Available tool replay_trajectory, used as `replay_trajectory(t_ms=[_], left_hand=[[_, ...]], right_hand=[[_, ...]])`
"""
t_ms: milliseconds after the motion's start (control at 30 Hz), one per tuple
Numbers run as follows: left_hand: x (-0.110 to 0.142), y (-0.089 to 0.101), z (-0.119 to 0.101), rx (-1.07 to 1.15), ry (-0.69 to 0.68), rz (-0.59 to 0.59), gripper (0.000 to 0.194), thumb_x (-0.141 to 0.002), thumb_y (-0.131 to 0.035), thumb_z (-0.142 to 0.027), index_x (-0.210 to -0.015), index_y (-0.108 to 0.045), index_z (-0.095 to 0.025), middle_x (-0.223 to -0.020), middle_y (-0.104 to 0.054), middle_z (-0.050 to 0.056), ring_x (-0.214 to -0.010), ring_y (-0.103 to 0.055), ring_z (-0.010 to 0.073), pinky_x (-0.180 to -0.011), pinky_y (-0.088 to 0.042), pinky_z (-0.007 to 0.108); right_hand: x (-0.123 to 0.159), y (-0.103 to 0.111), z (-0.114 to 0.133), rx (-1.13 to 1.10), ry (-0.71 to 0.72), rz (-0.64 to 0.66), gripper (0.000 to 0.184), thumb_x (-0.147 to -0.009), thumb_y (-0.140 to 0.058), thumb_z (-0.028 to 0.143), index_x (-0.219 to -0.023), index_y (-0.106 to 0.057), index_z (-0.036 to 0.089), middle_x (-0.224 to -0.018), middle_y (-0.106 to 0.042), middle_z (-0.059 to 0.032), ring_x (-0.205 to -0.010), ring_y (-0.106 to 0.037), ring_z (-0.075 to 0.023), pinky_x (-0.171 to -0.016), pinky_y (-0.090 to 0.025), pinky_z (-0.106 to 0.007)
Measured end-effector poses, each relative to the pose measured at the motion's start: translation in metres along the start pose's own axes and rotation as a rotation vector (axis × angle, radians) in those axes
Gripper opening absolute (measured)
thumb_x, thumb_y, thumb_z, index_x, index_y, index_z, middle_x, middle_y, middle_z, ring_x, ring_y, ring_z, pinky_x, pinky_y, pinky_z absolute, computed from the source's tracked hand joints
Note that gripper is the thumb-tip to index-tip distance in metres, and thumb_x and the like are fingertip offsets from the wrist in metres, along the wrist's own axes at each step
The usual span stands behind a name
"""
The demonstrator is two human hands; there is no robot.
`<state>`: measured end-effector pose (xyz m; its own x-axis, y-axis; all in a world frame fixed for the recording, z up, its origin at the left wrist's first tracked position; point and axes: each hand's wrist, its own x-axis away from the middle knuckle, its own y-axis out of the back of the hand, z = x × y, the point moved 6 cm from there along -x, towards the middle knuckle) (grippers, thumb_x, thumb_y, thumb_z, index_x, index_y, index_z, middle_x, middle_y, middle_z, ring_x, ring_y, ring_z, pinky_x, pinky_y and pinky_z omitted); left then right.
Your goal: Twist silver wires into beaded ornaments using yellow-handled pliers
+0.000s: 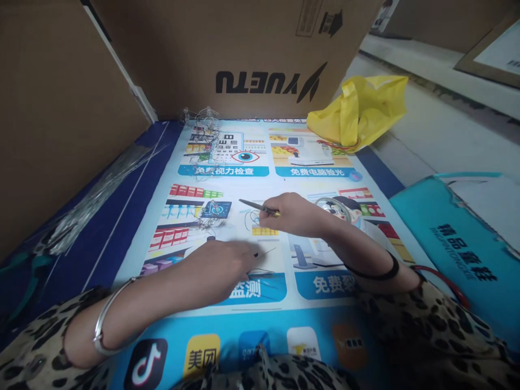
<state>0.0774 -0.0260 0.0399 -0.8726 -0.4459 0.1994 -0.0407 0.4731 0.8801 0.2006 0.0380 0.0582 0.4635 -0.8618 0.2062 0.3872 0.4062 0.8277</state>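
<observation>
My right hand is closed round a slim, dark grey pointed tool; its tip points left, and its exact kind is unclear. Just below that tool, a thin curved wire loop shows beside the fingers. Lower and to the left, my left hand has its fingers bent together, with a thin wire sticking out of them to the right. The back of the hand hides most of its grip. More thin wires lie by its fingertips on the printed poster sheet.
Wire pieces with clear beads lie at the back left. A bundle of straight wires and green-handled pliers lie on the left. A ring-shaped coil, yellow bag, teal box piece and cardboard box surround the sheet.
</observation>
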Motion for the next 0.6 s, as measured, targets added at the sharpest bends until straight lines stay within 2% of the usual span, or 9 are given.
replay_trajectory(t_ms=[133, 233, 433, 600], left_hand=[[0.001, 0.01, -0.004, 0.037, 0.008, 0.01, 0.024, -0.088, -0.04, -0.02, -0.104, -0.058, -0.021, -0.106, -0.064, 0.006, -0.095, -0.06, 0.0211, -0.072, -0.043, 0.027], [0.001, 0.016, -0.003, 0.061, 0.051, 0.013, 0.026, -0.089, -0.037, -0.021, -0.102, -0.059, -0.021, -0.1, -0.066, 0.005, -0.085, -0.062, 0.0193, -0.066, -0.041, 0.025], [0.002, 0.01, 0.003, 0.014, 0.06, 0.055, 0.021, -0.086, -0.038, -0.019, -0.087, -0.06, -0.02, -0.083, -0.065, 0.003, -0.071, -0.06, 0.0179, -0.056, -0.032, 0.025], [-0.001, 0.009, 0.003, 0.007, 0.045, 0.062, 0.017, -0.084, -0.04, -0.015, -0.081, -0.057, -0.02, -0.081, -0.064, 0.001, -0.072, -0.058, 0.017, -0.056, -0.029, 0.025]], right_hand=[[0.002, -0.003, 0.002, -0.138, 0.049, 0.086, 0.013, -0.073, -0.056, 0.025, -0.073, -0.065, 0.016, -0.067, -0.062, 0.0016, -0.063, -0.051, -0.0094, -0.058, -0.034, -0.021], [0.004, -0.008, 0.003, -0.292, 0.071, 0.206, 0.016, -0.074, -0.057, 0.029, -0.075, -0.064, 0.014, -0.061, -0.059, 0.0023, -0.058, -0.051, -0.009, -0.055, -0.035, -0.02], [0.01, -0.018, 0.008, -0.378, 0.162, 0.435, 0.024, -0.076, -0.059, 0.034, -0.081, -0.066, 0.012, -0.061, -0.058, 0.0017, -0.057, -0.051, -0.0084, -0.054, -0.039, -0.019], [0.009, -0.023, 0.007, -0.383, 0.208, 0.468, 0.028, -0.076, -0.061, 0.037, -0.082, -0.066, 0.011, -0.061, -0.056, 0.0021, -0.057, -0.049, -0.0076, -0.054, -0.038, -0.019]])
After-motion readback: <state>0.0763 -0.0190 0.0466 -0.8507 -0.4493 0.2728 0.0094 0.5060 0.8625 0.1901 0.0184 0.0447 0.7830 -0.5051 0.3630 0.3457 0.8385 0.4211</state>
